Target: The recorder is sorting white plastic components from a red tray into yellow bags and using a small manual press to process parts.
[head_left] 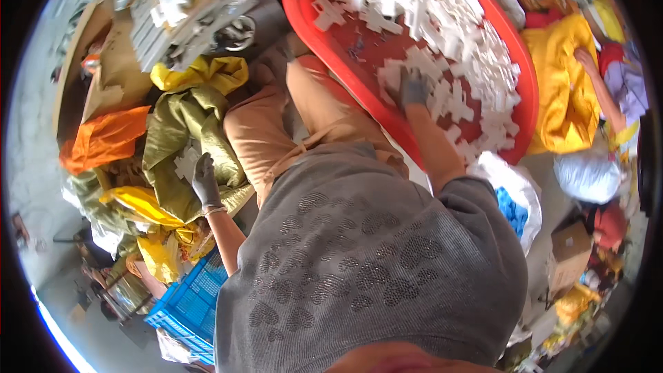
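My right hand (414, 88), in a grey glove, reaches into a large red tub (319, 40) of white plastic pieces (442, 21). Its fingers are a little apart and touch the pieces around them; no piece is clearly gripped. On the left, my left hand (204, 181), also gloved in grey, is over the mouth of an olive-green sack (162, 121). The fingers stretch out beside a white branched plastic piece (186, 164) that lies against the sack. Whether they touch it is hard to see.
A grey metal machine (200, 27) stands ahead on the left, beside a cardboard box (114, 86). A blue crate (190, 304) is near my left elbow. To the right are a white sack with blue contents (511, 211), a yellow sack (563, 90) and another person's arm (602, 90).
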`<state>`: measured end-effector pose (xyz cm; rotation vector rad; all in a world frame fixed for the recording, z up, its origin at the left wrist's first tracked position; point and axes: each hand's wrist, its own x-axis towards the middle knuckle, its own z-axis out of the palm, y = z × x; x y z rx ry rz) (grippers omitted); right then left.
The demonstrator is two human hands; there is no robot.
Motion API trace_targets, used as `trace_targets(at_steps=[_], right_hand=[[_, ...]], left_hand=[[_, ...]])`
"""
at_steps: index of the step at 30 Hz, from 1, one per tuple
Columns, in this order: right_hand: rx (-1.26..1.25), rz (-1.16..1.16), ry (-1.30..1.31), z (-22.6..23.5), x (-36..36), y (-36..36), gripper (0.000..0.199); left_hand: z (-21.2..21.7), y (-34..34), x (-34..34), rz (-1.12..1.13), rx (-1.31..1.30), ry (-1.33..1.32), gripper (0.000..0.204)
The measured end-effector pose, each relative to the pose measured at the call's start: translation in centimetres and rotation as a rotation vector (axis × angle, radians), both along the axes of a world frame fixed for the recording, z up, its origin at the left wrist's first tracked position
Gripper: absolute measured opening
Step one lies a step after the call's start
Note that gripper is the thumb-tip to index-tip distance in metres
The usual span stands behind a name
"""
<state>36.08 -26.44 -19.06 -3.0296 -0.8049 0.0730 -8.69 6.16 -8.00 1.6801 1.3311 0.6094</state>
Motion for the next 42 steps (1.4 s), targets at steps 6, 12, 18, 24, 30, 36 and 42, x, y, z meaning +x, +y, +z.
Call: trace_targets(at_steps=[6,12,18,24,30,36,42], right_hand=[[-0.173,0.454,-0.003,-1.6,-0.2,1.6,0.063],[0.255,0.334,0.108,-3.8,1.2,-0.8,0.052],[0.112,0.347,0.227,0.7,1.1,1.0,0.056],[0.443,0.235,0.221,-0.8,1.6,-0.1,0.057],[0.398,0.169,0.521,-1.3,2.2,-1.0,0.059],[0.367,-0.033,0.567,1.4,3.1,-0.1,0.055],[1.175,0.149,0.783,13.8,3.3,9.0,0.046]], left_hand=[[0.6,1.3,2.9,-0.062,0.128,0.003,0.025],[7.3,0.0,6.0,-0.041,0.405,0.072,0.023],[13.3,2.7,9.4,-0.118,0.687,0.011,0.02],[19.6,5.0,16.2,-0.213,0.945,-0.087,0.018],[20.8,7.6,20.8,-0.339,0.93,-0.071,0.027],[21.4,9.8,23.9,-0.457,0.904,0.002,0.039],[21.8,10.4,22.6,-0.29,0.578,-0.29,0.03]])
